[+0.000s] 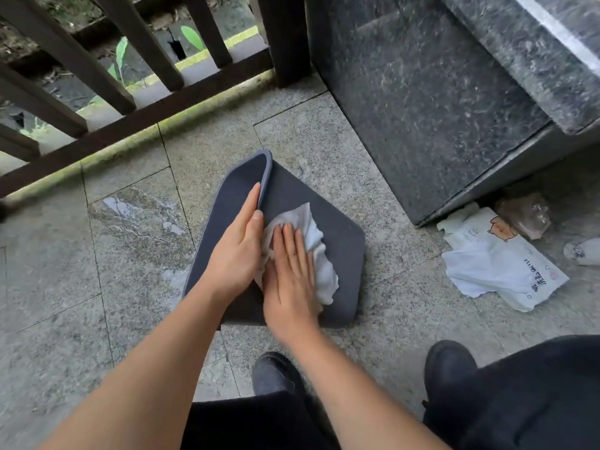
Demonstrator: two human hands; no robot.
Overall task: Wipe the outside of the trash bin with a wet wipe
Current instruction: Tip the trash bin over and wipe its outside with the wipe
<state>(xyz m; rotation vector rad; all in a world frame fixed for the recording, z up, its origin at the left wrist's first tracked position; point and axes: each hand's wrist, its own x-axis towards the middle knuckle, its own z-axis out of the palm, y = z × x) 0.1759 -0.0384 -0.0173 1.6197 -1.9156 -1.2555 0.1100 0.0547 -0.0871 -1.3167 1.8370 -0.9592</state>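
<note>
A dark grey trash bin (337,228) lies on its side on the stone floor, its open mouth turned to the left. My left hand (237,251) grips the bin's rim, fingers over the edge. My right hand (290,277) lies flat on a crumpled white wet wipe (319,251) and presses it against the bin's upturned outer side. Part of the wipe is hidden under my palm.
A white wet-wipe pack (500,264) and a clear plastic wrapper (526,216) lie on the floor at the right. A dark stone block (422,108) stands behind the bin. A brown wooden railing (136,121) runs along the back left. Wet patches (139,209) mark the tiles. My black shoes (448,365) are below.
</note>
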